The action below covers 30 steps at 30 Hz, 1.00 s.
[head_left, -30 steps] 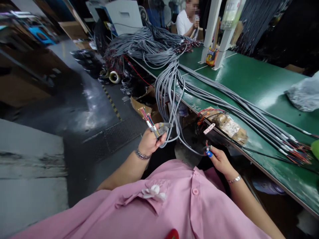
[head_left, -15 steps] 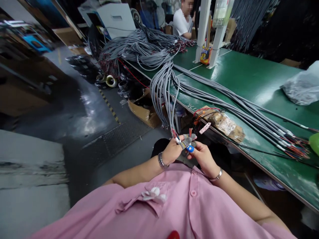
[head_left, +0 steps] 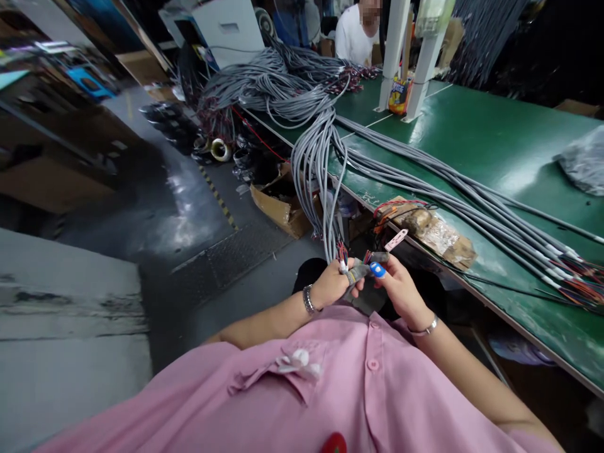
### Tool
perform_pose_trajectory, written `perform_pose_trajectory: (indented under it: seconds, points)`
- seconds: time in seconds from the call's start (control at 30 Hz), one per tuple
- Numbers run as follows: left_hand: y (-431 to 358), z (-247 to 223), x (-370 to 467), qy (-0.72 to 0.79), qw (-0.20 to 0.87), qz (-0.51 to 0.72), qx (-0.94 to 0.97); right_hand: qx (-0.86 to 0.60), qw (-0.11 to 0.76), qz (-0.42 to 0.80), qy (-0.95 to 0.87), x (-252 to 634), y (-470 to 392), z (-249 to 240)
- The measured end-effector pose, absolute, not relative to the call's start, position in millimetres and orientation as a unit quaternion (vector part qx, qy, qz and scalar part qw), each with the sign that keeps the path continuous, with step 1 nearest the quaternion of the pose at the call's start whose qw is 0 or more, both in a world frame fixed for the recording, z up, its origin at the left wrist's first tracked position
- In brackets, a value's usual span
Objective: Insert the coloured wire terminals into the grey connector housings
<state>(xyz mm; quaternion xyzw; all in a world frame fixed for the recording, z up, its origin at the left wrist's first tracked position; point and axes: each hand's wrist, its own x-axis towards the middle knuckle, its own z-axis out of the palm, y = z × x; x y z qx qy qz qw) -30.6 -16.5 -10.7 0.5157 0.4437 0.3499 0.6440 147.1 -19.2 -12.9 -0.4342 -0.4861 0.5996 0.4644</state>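
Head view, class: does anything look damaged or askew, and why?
The pale panel at the picture's lower left looks damaged: dark, ragged marks streak its surface. The cardboard box on the floor looks battered, its flaps splayed.

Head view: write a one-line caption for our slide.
Left hand gripping multicoloured wire ends, right hand close by, grey plastic-sheathed cables draped over a green table's edge.

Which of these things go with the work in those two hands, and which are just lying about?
Seems part of the work:
Left hand, gripping cable ends
Right hand, close beside it, grip unclear
Hanging grey cables

Apparently just lying about:
Open cardboard box
Yellow packet by the white posts
Clear plastic bag
Blue stool
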Motion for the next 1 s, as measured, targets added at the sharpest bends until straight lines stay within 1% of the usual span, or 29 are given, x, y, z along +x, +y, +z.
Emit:
perform_pose_trajectory:
  seconds: [0.13, 0.23, 0.37, 0.47, 0.63, 0.77, 0.87, 1.0]
  points:
    - [-18, -2, -27, 0.436, 0.631, 0.283, 0.576, -0.438, 0.462, 0.625, -0.451, 142, -18, -15]
    - [-17, -1, -27, 0.447, 0.633, 0.271, 0.571, -0.437, 0.464, 0.639, -0.43, 142, -19, -17]
    - [-17, -3, -25, 0.461, 0.608, 0.308, 0.569, -0.444, 0.488, 0.621, -0.423, 145, -19, -15]
    - [-18, -2, -22, 0.454, 0.592, 0.341, 0.572, -0.452, 0.483, 0.623, -0.418, 147, -17, -12]
    - [-14, 1, -20, 0.467, 0.616, 0.405, 0.488, -0.435, 0.492, 0.65, -0.383, 145, -17, -10]
    - [-11, 1, -18, 0.465, 0.635, 0.458, 0.413, -0.429, 0.485, 0.626, -0.435, 142, -23, -6]
    - [-10, 1, -19, 0.467, 0.639, 0.458, 0.405, -0.439, 0.482, 0.604, -0.457, 144, -22, -6]
    - [-11, -3, -17, 0.461, 0.646, 0.43, 0.431, -0.422, 0.461, 0.633, -0.458, 148, -15, -5]
